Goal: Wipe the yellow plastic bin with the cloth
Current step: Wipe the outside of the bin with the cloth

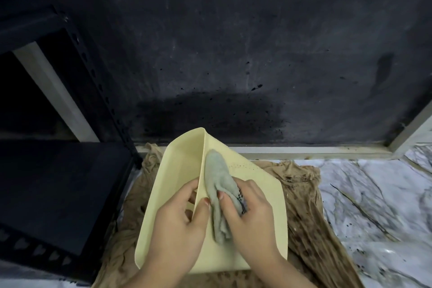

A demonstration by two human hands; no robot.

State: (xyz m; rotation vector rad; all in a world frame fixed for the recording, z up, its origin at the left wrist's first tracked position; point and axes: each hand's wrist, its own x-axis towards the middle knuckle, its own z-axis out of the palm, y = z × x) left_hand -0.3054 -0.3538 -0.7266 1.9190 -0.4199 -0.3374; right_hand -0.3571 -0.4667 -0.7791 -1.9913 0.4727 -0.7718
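Yellow plastic, pale and smooth, forms the bin [261,196], which is seen from the head camera tipped over on a stained brown fabric [311,224] spread on a marbled white surface [378,194]. One ridge-like edge of the bin is turned upward, and a row of small holes is visible on the face right of that ridge. The ridge is pinched by the left hand [177,224], thumb on one side and fingers on the other. A grey-green cloth [217,184] is held bunched in the closed right hand [247,215] and is pressed against the bin's face just right of the ridge. A black metal shelf unit [58,182] stands left of the bin, and a dark, spattered wall [233,42] rises behind it.
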